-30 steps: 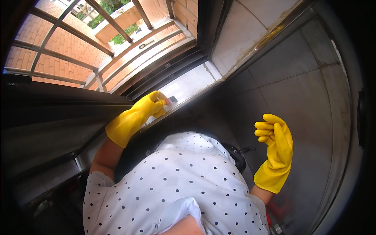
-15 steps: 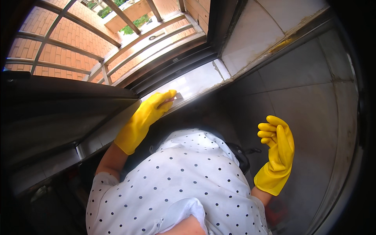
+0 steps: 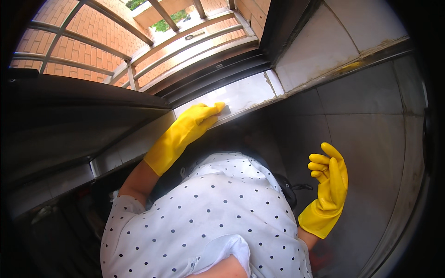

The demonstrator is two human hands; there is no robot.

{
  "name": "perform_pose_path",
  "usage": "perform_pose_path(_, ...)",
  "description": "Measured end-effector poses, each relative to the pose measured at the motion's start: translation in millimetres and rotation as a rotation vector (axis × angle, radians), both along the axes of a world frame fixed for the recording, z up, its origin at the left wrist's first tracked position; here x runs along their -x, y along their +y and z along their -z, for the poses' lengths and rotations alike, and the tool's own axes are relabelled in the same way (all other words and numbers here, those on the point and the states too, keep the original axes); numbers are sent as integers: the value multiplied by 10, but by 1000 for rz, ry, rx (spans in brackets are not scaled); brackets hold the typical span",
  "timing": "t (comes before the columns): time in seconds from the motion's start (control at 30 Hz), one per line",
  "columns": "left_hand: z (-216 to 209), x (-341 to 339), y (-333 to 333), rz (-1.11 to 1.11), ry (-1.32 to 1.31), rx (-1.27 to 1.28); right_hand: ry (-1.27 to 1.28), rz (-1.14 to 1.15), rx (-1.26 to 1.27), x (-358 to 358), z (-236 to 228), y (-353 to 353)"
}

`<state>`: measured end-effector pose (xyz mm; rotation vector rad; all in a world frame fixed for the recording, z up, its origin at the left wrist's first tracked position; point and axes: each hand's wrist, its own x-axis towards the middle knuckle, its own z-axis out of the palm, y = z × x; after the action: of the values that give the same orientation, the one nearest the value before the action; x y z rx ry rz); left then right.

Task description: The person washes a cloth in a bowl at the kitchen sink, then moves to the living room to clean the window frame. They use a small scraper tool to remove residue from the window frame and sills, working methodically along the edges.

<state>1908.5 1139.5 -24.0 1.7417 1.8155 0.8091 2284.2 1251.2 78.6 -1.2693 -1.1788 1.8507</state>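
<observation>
My left hand (image 3: 189, 129), in a yellow rubber glove, reaches to the white tiled window sill (image 3: 248, 94). Its fingers are pinched on a small flat grey piece (image 3: 225, 110), which lies low against the sill near its front edge. Most of that piece is hidden by the glove, so its kind cannot be made out. Off to the right, my right hand (image 3: 331, 178), also in a yellow rubber glove, hangs in the air. Its fingers are apart and loosely curved, with nothing in them.
Beyond the sill are a dark window frame (image 3: 220, 69) and metal bars (image 3: 99, 18), with a brick wall outside. A dark panel (image 3: 83, 109) stands at the left. Grey wall tiles (image 3: 366, 139) are on the right, below a stained ledge (image 3: 350, 67).
The view has shifted slightly. My left hand has moved a little right along the sill, and its fingers have turned lower over the grey piece. My right hand's fingers have spread a bit.
</observation>
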Motion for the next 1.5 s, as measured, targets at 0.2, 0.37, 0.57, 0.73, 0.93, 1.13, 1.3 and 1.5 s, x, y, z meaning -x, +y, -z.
perform_pose_path(0.2, 148, 121, -83, 86, 65, -1, 93, -49, -30, -105, 27, 33)
perform_pose_path(0.37, 168, 67, 197, 270, 59, 4, 151, -47, -15, -120, 74, 90)
perform_pose_path(0.57, 79, 38, 227, 177, -24, 4, 143, -30, -3, -215, 105, 51)
perform_pose_path(0.73, 24, 20, 236, 136, 2, -2, 148, 8, 36, -232, 95, 27)
perform_pose_path(0.93, 9, 39, 187, 138, 52, -3, 149, 65, 68, -275, 173, 57)
perform_pose_path(1.13, 193, 56, 99, 82, 63, -24, 159, 6, 37, -290, 126, 45)
perform_pose_path(1.3, 79, -90, 339, 110, 24, -36, 130, 57, 61, -203, 128, 32)
perform_pose_path(1.5, 267, -75, 237, 100, 164, -95, 164, 89, 88, -244, 181, 50)
